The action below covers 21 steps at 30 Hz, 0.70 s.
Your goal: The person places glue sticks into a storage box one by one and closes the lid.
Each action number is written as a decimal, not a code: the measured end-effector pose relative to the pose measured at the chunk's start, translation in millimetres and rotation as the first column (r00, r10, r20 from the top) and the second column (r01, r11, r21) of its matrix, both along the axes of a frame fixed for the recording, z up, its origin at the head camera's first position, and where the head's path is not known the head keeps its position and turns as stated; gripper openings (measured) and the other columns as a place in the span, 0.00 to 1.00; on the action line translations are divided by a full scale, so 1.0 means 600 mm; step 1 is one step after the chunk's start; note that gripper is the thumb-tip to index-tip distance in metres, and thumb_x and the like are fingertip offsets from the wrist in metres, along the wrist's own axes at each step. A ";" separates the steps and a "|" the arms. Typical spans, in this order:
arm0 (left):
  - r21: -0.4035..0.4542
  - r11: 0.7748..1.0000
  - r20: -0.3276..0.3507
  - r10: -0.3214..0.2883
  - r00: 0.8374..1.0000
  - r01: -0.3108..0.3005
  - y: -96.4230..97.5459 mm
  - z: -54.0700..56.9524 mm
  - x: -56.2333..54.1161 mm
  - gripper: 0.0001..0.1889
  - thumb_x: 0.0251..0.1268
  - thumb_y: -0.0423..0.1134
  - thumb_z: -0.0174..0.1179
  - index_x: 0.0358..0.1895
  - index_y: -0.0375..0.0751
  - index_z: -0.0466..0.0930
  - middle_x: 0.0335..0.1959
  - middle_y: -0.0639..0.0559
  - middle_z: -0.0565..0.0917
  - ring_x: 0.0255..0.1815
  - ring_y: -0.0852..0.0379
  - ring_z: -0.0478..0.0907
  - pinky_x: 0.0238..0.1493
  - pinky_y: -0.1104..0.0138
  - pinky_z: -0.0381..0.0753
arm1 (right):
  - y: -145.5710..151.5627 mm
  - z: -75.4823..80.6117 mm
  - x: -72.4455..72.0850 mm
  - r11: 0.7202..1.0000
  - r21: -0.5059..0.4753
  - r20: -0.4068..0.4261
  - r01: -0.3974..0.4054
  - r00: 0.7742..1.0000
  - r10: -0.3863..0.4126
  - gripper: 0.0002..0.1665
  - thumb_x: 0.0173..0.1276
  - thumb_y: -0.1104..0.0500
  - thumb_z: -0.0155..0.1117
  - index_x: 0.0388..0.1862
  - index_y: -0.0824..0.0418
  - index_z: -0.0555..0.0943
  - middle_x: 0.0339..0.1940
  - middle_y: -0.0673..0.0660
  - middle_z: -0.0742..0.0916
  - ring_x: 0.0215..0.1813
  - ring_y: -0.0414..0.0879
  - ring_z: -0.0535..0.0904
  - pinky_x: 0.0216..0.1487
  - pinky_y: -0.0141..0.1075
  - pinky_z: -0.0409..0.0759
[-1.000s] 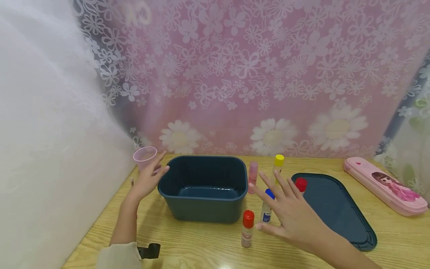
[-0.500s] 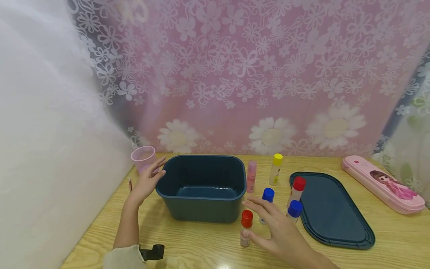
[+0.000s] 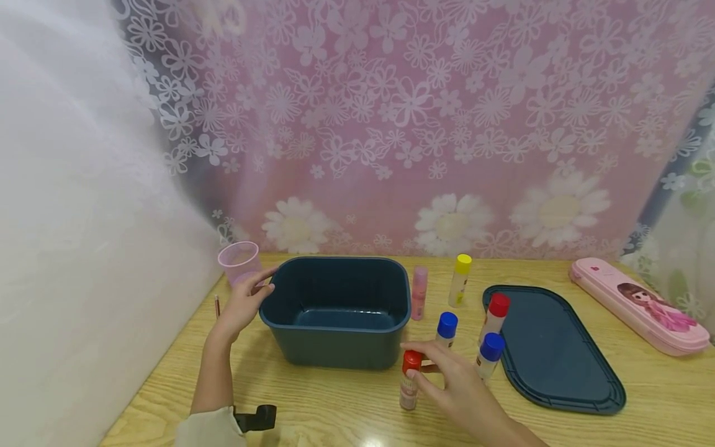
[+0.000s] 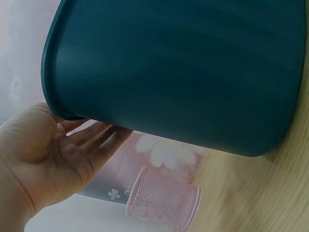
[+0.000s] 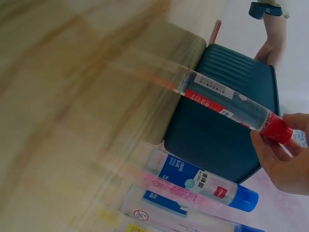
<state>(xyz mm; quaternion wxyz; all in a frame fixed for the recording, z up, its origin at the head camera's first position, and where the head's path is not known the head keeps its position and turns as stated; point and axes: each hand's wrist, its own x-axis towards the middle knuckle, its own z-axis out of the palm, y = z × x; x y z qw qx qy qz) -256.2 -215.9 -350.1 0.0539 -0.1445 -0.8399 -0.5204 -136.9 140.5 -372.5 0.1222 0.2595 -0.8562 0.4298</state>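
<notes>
My right hand (image 3: 460,388) pinches the red cap of a clear liquid glue bottle (image 3: 408,394) between thumb and fingers. The bottle stands upright on the table, in front of the bin's right corner. In the right wrist view the fingertips are on the cap, and the glue bottle's (image 5: 227,101) red and white label shows. My left hand (image 3: 240,310) is at the left rim of a dark teal bin (image 3: 341,349), fingers loosely extended. The left wrist view shows those fingers (image 4: 104,140) lying along the bin's (image 4: 183,82) outer wall; the thumb is hidden there.
Two blue-capped glue bottles (image 3: 490,354), another red-capped one (image 3: 495,318), a yellow-capped one (image 3: 458,287) and a pink one (image 3: 419,292) stand right of the bin. Further right lie a flat teal lid (image 3: 558,354) and a pink pencil case (image 3: 642,307). A pink mesh cup (image 3: 239,264) stands back left.
My right hand has moved down and left from above the bottles and taken hold of the red cap of the front glue bottle. The left hand has stayed by the bin's rim.
</notes>
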 end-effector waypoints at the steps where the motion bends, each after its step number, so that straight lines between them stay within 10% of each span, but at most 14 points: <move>1: 0.003 1.000 0.004 -0.001 1.000 0.001 0.000 0.000 0.000 0.22 0.70 0.32 0.47 0.65 0.32 0.63 0.64 0.34 0.62 0.61 0.35 0.61 0.59 0.47 0.61 | 0.000 0.000 0.000 1.000 -0.002 0.004 0.001 1.000 -0.001 0.20 0.59 0.63 0.66 0.51 0.56 0.78 0.42 0.48 0.81 0.42 0.41 0.80 0.39 0.35 0.80; 10: 0.022 1.000 0.042 -0.008 0.999 0.007 0.000 -0.001 0.003 0.23 0.71 0.35 0.46 0.66 0.30 0.60 0.65 0.35 0.61 0.62 0.37 0.60 0.60 0.48 0.59 | 0.002 0.014 0.000 1.000 -0.005 -0.065 -0.008 0.998 0.008 0.20 0.58 0.68 0.66 0.50 0.58 0.78 0.40 0.48 0.82 0.39 0.41 0.80 0.37 0.32 0.79; 21: 0.082 0.996 0.051 -0.034 0.998 0.030 0.000 -0.001 0.004 0.23 0.72 0.34 0.46 0.66 0.29 0.59 0.67 0.35 0.59 0.63 0.38 0.59 0.62 0.49 0.57 | -0.005 0.097 0.000 0.999 -0.041 -0.141 0.000 0.990 -0.006 0.23 0.60 0.67 0.64 0.54 0.55 0.77 0.42 0.47 0.82 0.38 0.41 0.80 0.34 0.32 0.79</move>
